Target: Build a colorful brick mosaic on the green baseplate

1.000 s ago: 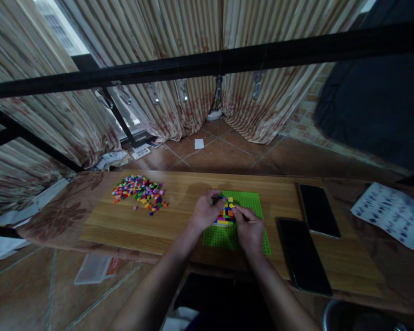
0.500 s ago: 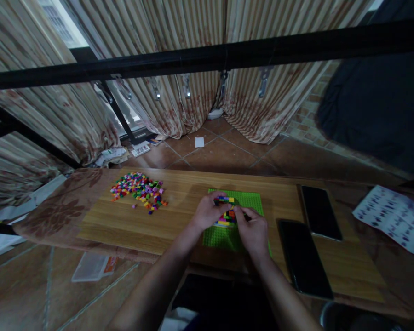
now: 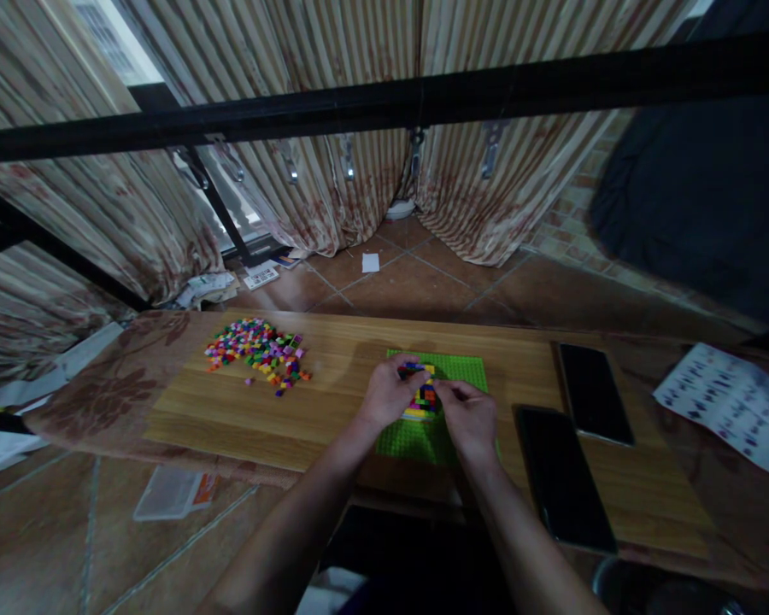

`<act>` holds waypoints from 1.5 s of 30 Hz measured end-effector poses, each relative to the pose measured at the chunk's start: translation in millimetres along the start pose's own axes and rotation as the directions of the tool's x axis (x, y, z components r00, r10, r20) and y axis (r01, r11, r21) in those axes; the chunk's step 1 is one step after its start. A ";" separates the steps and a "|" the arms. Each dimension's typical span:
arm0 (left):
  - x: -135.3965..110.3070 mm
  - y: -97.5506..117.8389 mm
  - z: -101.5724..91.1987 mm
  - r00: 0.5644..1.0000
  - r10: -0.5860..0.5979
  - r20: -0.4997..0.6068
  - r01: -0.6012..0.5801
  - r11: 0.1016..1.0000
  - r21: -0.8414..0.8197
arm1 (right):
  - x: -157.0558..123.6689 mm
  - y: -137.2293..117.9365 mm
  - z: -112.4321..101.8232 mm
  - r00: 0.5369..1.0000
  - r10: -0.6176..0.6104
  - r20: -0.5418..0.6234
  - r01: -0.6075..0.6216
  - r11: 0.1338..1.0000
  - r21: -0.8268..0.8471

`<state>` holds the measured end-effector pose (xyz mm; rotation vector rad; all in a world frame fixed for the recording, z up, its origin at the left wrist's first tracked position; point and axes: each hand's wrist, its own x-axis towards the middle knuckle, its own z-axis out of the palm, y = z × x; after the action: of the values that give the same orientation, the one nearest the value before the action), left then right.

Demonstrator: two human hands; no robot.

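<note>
A green studded baseplate (image 3: 466, 369) lies on the wooden board. A small patch of coloured bricks (image 3: 423, 398) is built on it. My left hand (image 3: 388, 395) rests curled at the left side of that patch, fingers touching the bricks. My right hand (image 3: 467, 416) is at its right side, thumb and forefinger pinched together at the top of the build; what they pinch is too small to make out. A loose heap of small multicoloured bricks (image 3: 256, 346) lies at the board's far left.
Two dark phones lie right of the baseplate: one near (image 3: 562, 478), one farther back (image 3: 592, 391). A printed sheet (image 3: 724, 406) is at the far right. A black metal bar (image 3: 384, 107) crosses overhead. Curtains hang behind, and a plastic box (image 3: 170, 495) lies on the tiled floor.
My right hand has shifted slightly up and left along the brick patch. The left hand has stayed at the patch's left side. The view has tilted a little.
</note>
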<state>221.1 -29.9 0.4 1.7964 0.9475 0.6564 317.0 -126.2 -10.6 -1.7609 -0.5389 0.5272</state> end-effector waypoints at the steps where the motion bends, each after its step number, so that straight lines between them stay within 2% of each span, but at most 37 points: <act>1: 0.0 -0.1 -0.4 1.000 0.011 0.000 -0.011 1.000 0.002 | 0.0 -1.1 0.0 1.000 -0.011 -0.002 0.011 1.000 -0.019; 5: 1.4 -2.6 -1.5 0.999 0.031 0.027 -0.029 0.999 -0.044 | -0.2 -7.0 -1.1 0.998 -0.057 -0.016 0.055 0.993 -0.101; 11: 2.4 -3.5 1.4 0.995 -0.063 0.077 0.072 0.989 -0.132 | 1.5 -4.9 0.2 0.999 -0.042 -0.030 0.038 0.993 -0.112; 17: 2.5 -3.7 8.1 0.988 -0.154 0.034 0.157 0.973 -0.170 | 8.2 8.2 6.6 0.997 0.045 -0.060 -0.041 0.997 0.067; 24: 2.5 -0.8 10.2 0.987 -0.160 -0.031 0.152 0.973 -0.172 | 7.4 5.9 10.3 0.996 0.083 -0.022 -0.076 0.973 0.217; 28: 0.8 -0.4 6.6 0.989 -0.146 -0.033 0.132 0.954 -0.271 | 4.0 2.9 3.9 0.996 0.086 -0.006 -0.081 0.965 0.251; 32: -5.5 -4.8 -6.9 0.975 -0.170 -0.140 0.089 0.885 -0.457 | 6.0 1.0 -3.5 0.995 0.095 -0.032 -0.084 0.967 0.240; 35: -19.2 -11.2 -21.3 0.960 -0.188 -0.206 0.052 0.847 -0.529 | 10.2 0.2 -3.9 0.998 0.065 -0.017 -0.060 0.973 0.222; 40: -58.5 -28.9 -43.8 0.936 -0.252 -0.245 0.091 0.847 -0.524 | 10.9 1.6 -4.0 1.000 -0.001 0.025 -0.003 0.985 0.170; 43: -82.6 -42.8 -61.9 0.931 -0.274 -0.243 0.119 0.854 -0.507 | 3.8 2.4 -11.8 0.999 -0.036 0.034 0.031 0.992 0.121; 45: -94.9 -52.5 -78.5 0.913 -0.291 -0.284 0.132 0.873 -0.470 | -3.9 2.3 -19.6 0.998 -0.052 0.034 0.049 0.996 0.081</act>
<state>91.6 -57.4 -19.5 1.1686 1.1082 0.9798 325.9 -144.0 -7.9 -1.6604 -0.5786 0.5394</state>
